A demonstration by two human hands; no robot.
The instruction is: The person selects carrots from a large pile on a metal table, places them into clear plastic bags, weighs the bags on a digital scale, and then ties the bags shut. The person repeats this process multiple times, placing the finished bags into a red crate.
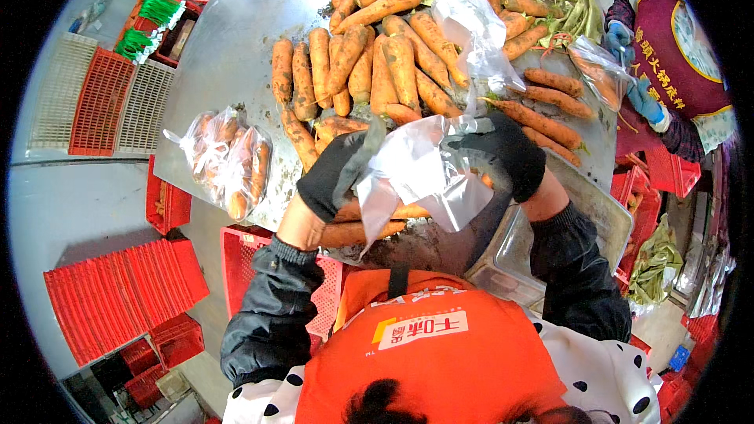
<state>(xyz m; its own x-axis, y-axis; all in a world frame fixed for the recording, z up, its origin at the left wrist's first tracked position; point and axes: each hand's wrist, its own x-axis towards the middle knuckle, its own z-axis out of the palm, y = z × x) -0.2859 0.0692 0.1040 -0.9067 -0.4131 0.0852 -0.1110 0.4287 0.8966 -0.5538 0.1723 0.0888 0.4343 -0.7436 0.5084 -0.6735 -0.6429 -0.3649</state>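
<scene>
Both my hands wear black gloves with grey palms and fingers. A clear plastic bag (406,159) is spread between them above the table's near edge. My left hand (341,168) grips its left side, and my right hand (509,156) grips its right side. Some carrots (359,234) lie partly hidden beneath the bag. Just beyond my hands is a heap of soil-stained carrots (400,70). Several loose carrots (542,112) lie beyond my right hand. Left of my left hand rest knotted clear bags of carrots (235,159).
More clear bags (471,23) lie on the carrots on the metal table (218,59). At right, a co-worker's blue-gloved hands (642,94) hold a bag of carrots (601,73). A plastic tub (512,241) and a red crate (327,285) sit close to me. Stacked red crates (123,300) stand left.
</scene>
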